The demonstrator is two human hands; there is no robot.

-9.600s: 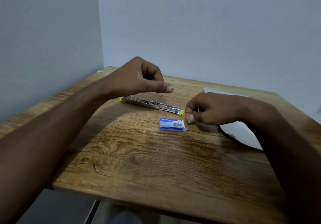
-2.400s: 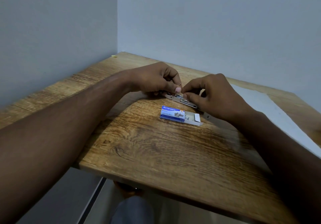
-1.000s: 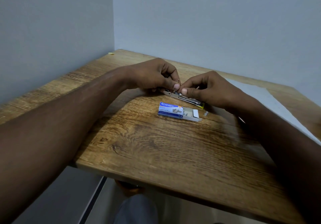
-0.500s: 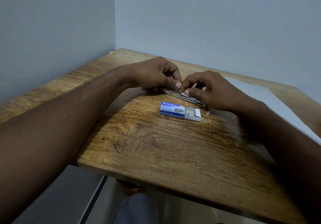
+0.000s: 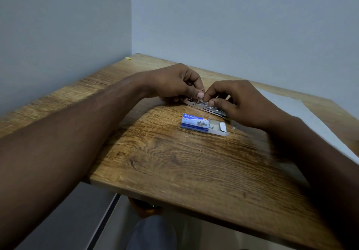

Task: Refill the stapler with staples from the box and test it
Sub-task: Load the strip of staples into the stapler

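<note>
Stapler: a long, flat, silver metal stapler [image 5: 206, 108] lies opened out on the wooden bench [image 5: 174, 162], far of centre, running from upper left to lower right; a bit of yellow shows at its right end, mostly under the right hand.
Left hand: the left hand [image 5: 174, 83] rests over the stapler's left end, thumb and forefinger pressed together in a pinch just above the metal channel; a tiny metal part sticks up at the fingertips, too small to identify.
Right hand: the right hand [image 5: 240, 102] covers the stapler's right half, its grip closed, thumb and forefinger pinching at the channel, tips almost meeting the left thumb.
Staple box: a small blue-and-white cardboard staple box [image 5: 195, 123] lies flat on the bench just nearer the person than the stapler, apart from it; its white inner tray [image 5: 218, 128] is slid out to the right, with grey staples visible inside.
Loose bits: a few thin stray staples [image 5: 187, 135] lie on the wood just near the box.
Paper: a white sheet of paper [image 5: 303, 112] lies on the bench at the right, partly under the right forearm.
Surroundings: the bench sits in a corner of pale grey walls [image 5: 233, 26].
</note>
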